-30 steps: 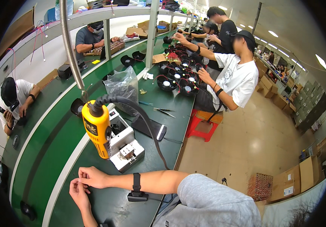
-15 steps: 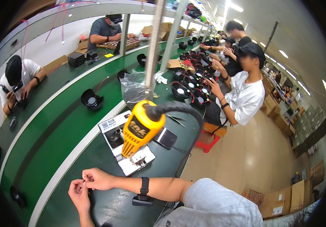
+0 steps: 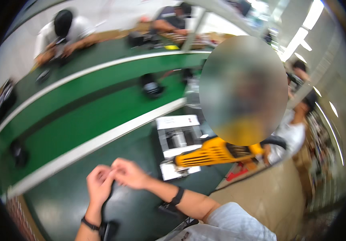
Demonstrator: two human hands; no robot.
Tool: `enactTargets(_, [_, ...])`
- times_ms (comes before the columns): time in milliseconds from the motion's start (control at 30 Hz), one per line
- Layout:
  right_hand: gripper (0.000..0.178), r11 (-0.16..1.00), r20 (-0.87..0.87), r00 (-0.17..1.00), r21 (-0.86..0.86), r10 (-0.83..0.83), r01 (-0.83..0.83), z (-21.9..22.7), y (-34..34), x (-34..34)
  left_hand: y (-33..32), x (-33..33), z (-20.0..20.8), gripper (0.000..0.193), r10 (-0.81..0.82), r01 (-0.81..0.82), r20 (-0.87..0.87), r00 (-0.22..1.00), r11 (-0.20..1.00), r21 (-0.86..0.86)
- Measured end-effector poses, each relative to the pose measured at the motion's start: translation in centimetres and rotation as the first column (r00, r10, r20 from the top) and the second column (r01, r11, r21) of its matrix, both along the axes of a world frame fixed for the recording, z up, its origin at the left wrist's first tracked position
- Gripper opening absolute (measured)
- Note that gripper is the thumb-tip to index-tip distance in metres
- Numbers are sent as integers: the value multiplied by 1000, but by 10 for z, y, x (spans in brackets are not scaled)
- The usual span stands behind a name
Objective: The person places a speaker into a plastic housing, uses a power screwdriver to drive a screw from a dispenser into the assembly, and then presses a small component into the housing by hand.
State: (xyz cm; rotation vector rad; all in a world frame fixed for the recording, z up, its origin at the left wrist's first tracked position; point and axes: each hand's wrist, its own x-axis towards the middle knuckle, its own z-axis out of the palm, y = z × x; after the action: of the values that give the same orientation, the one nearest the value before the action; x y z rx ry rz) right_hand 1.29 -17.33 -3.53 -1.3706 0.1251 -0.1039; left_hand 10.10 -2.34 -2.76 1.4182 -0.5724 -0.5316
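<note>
My left hand (image 3: 99, 184) and my right hand (image 3: 129, 173) meet above the dark green bench (image 3: 66, 197), fingertips pinched together. Whatever lies between the fingers, if anything, is too small and blurred to make out. To the right of my hands stands a white and black box-like device (image 3: 179, 138), with small metal parts at its near end. Over that end leans a yellow electric tool (image 3: 209, 152) with vent slots and a black cable, apart from both hands. Each wrist wears a dark strap.
Beyond a pale rail (image 3: 112, 139) runs a green conveyor belt (image 3: 88, 116) carrying black round housings (image 3: 152, 86). Co-workers sit across it, one in a white shirt (image 3: 82, 28). A large blurred patch hides the upper right. The black cable hangs along the bench's right side.
The view has swung, so the bench and device appear farther right and the yellow tool lies more level. My hands remain pinched together, now higher and farther right in the picture.
</note>
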Motion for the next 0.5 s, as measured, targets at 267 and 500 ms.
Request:
enactTargets(267, [13, 998, -60, 997, -43, -58, 56, 16, -12, -17, -12, -5, -4, 14, -142, 145, 43, 989, 985, -97])
enactTargets(500, [19, 999, -1, 1000, -43, 12, -12, 11, -5, -8, -2, -5, 2, 9, -107, 108, 12, 994, 980, -165])
